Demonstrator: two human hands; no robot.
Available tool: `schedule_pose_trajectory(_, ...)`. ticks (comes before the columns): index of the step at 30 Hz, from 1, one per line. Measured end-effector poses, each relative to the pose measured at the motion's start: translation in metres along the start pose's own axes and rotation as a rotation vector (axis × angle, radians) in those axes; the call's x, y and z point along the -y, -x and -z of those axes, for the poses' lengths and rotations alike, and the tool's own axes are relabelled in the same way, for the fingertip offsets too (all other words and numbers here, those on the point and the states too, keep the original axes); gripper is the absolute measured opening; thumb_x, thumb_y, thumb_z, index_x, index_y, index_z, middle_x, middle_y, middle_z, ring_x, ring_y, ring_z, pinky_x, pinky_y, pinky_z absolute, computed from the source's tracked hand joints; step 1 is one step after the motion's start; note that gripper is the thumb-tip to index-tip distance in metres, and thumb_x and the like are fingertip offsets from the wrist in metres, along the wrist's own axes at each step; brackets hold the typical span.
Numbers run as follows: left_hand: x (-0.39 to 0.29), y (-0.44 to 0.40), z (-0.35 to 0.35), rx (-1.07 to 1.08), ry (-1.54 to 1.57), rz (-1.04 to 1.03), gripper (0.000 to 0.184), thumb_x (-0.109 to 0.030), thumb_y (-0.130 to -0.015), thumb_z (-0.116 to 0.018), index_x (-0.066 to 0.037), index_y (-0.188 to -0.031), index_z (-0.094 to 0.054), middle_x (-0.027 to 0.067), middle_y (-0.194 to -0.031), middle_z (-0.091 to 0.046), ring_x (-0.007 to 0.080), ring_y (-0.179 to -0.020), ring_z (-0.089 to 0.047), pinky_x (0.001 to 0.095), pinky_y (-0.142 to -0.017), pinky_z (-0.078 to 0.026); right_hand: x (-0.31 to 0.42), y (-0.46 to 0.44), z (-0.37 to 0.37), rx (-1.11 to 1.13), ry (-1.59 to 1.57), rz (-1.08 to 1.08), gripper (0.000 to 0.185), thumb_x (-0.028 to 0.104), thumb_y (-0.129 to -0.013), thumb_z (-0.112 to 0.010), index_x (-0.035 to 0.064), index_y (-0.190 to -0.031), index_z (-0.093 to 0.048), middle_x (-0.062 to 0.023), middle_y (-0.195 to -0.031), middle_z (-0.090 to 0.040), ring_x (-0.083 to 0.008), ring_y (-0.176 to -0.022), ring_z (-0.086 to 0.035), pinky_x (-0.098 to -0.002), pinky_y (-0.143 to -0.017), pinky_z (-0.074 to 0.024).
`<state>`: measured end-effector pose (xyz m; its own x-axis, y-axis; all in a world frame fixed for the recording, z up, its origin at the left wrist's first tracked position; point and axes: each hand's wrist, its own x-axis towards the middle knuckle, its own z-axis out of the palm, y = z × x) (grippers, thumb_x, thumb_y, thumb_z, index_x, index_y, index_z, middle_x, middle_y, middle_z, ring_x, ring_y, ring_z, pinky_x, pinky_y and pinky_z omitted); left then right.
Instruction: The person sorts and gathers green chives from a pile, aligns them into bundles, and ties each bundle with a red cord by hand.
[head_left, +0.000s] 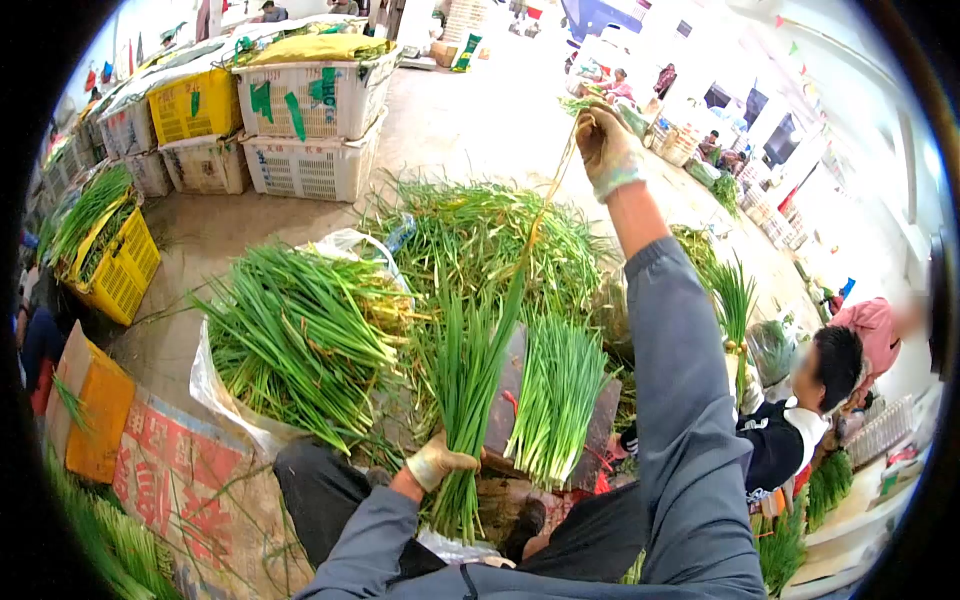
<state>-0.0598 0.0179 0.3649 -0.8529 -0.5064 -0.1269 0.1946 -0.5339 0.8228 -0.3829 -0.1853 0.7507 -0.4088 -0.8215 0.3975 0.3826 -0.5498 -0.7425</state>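
My left hand [436, 463], in a pale glove, is wrapped round the lower part of an upright bunch of garlic chives [468, 370] between my knees. My gloved right hand [607, 145] is raised high and pinched on a long yellowed leaf [553, 192], which trails down towards the top of the bunch. Just right of the bunch, a neat pile of garlic chives [560, 395] lies on a dark board [508, 385]. On the left, a larger loose heap of chives [300, 335] rests on a white plastic sheet [208, 375].
Ahead lies a broad mound of loose leaves [490, 235]. Stacked white crates [315, 165] and a yellow crate [195, 105] stand at the back left. Another yellow crate [125, 265] holds chives. A co-worker [790, 435] sits close on my right, beside a tied upright bunch [735, 310].
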Motion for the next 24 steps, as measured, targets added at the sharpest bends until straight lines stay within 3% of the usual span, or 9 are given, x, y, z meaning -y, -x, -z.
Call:
schedule_pose_trajectory(7,0.044,-0.025,0.024,-0.094,0.075,0.141,0.04,-0.01,-0.074,-0.084,-0.002,-0.11,-0.068,0.0078,-0.1,-0.072,0.0202,-0.089,-0.069,0.0358,-0.083,-0.056,0.003,-0.085,-0.019,-0.017,0.497,0.3,0.03,0.004,-0.087,-0.069,-0.0052,-0.116,-0.065,-0.0158,-0.091,-0.071,-0.0209,-0.076,-0.071,-0.0278,-0.068,-0.0609)
schedule_pose_trajectory(9,0.045,-0.027,0.02,-0.133,0.113,0.199,0.04,-0.01,-0.074,-0.083,-0.002,-0.11,-0.067,0.0078,-0.1,-0.071,0.0204,-0.089,-0.068,0.0361,-0.083,-0.055,-0.011,-0.093,0.0,0.127,0.733,0.11,0.024,0.005,-0.094,-0.063,-0.0018,-0.116,-0.065,-0.0125,-0.095,-0.071,-0.0183,-0.079,-0.069,-0.0302,-0.071,-0.0593)
schedule_pose_trajectory(11,0.047,-0.034,0.02,-0.165,0.149,0.247,0.041,-0.011,-0.074,-0.083,-0.002,-0.11,-0.067,0.0078,-0.1,-0.071,0.0206,-0.089,-0.067,0.0364,-0.082,-0.054,-0.03,-0.082,0.012,0.348,1.648,-0.143,0.047,0.008,-0.09,-0.064,0.0083,-0.136,-0.058,-0.0122,-0.092,-0.071,-0.0175,-0.07,-0.069,-0.0345,-0.062,-0.0583)
schedule_pose_trajectory(12,0.052,-0.037,0.023,-0.147,0.143,0.254,0.043,-0.012,-0.074,-0.084,-0.002,-0.112,-0.066,0.0086,-0.102,-0.071,0.0215,-0.088,-0.069,0.0369,-0.082,-0.056,-0.056,-0.082,0.044,0.41,1.823,-0.3,0.049,0.008,-0.089,-0.062,0.0095,-0.138,-0.058,-0.0131,-0.09,-0.071,-0.0185,-0.062,-0.067,-0.0365,-0.058,-0.057)
schedule_pose_trajectory(15,0.058,-0.044,0.025,-0.104,0.155,0.248,0.048,-0.016,-0.074,-0.085,-0.002,-0.115,-0.065,0.0097,-0.104,-0.072,0.0231,-0.088,-0.07,0.0382,-0.083,-0.057,-0.091,-0.059,0.071,0.143,1.623,-0.079,0.042,0.008,-0.088,-0.063,0.0051,-0.13,-0.063,-0.013,-0.086,-0.071,-0.0201,-0.059,-0.066,-0.036,-0.058,-0.056)
schedule_pose_trajectory(17,0.04,-0.042,0.014,-0.143,0.109,0.175,0.057,-0.023,-0.071,-0.086,-0.003,-0.12,-0.065,0.011,-0.108,-0.072,0.0256,-0.094,-0.07,0.04,-0.089,-0.056,-0.087,-0.041,0.076,0.147,1.728,-0.197,0.04,0.01,-0.088,-0.065,0.0042,-0.127,-0.063,-0.0136,-0.096,-0.074,-0.0233,-0.066,-0.069,-0.0371,-0.066,-0.0571)
schedule_pose_trajectory(19,0.022,-0.041,0.008,-0.172,0.187,0.278,0.045,-0.018,-0.082,-0.074,-0.001,-0.123,-0.065,0.0138,-0.109,-0.073,0.027,-0.099,-0.069,0.0386,-0.092,-0.055,-0.081,0.005,0.083,0.19,1.818,-0.082,0.033,0.015,-0.087,-0.07,0.0061,-0.119,-0.068,-0.0193,-0.104,-0.073,-0.0315,-0.096,-0.07,-0.0408,-0.087,-0.0541)
schedule_pose_trajectory(22,0.018,-0.046,0.015,-0.085,0.435,0.201,0.03,-0.012,-0.083,-0.069,0.002,-0.109,-0.066,0.0145,-0.096,-0.071,0.0302,-0.089,-0.069,0.0433,-0.085,-0.056,-0.074,0.088,0.106,0.293,1.754,-0.078,0.047,0.018,-0.085,-0.072,0.0009,-0.128,-0.062,-0.0186,-0.119,-0.071,-0.0315,-0.111,-0.068,-0.039,-0.097,-0.0529)
schedule_pose_trajectory(24,0.004,-0.047,0.009,-0.069,0.608,0.132,0.064,-0.014,-0.08,-0.074,-0.004,-0.139,-0.052,0.0136,-0.102,-0.071,0.0307,-0.089,-0.069,0.0454,-0.083,-0.057,-0.065,0.158,0.102,0.292,1.697,-0.321,0.05,0.021,-0.086,-0.073,0.0052,-0.132,-0.062,-0.0191,-0.124,-0.068,-0.0317,-0.114,-0.067,-0.0397,-0.1,-0.0516)
